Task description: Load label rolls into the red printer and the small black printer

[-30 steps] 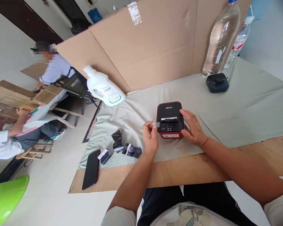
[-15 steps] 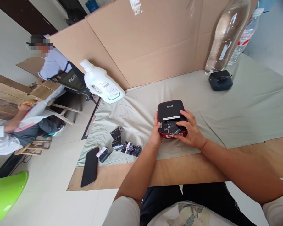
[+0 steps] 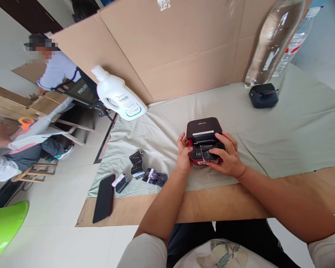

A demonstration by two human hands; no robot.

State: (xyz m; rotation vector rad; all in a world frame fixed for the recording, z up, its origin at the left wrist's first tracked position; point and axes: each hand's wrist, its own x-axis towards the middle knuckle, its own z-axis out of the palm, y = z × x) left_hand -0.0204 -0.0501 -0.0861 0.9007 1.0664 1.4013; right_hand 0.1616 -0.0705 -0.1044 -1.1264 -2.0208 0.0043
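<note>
A black and red label printer [image 3: 203,124] rests on the cloth in front of me, its lid tilted up and a slot showing below it. My left hand [image 3: 184,158] grips the printer's left side, thumb on top near the front. On the right side, my right hand [image 3: 229,156] holds the printer, with upper fingers at the lid's edge. Its index finger and thumb are at a dark glossy strip of film [image 3: 206,154] lying over the front; whether they pinch it I cannot tell.
Left of the printer lie an unrolled black film roll [image 3: 137,163], a small roll [image 3: 121,183], a dark film packet [image 3: 155,176] and a phone [image 3: 104,199]. Behind stand a white jug [image 3: 123,96], cardboard [image 3: 178,48], bottles [image 3: 270,48] and a black case [image 3: 264,95]. Two people sit at left.
The printer's lid has risen from nearly closed, showing the slot beneath it. My left fingers have shifted slightly along the side. At left, a person's hand has moved away from the orange tape.
</note>
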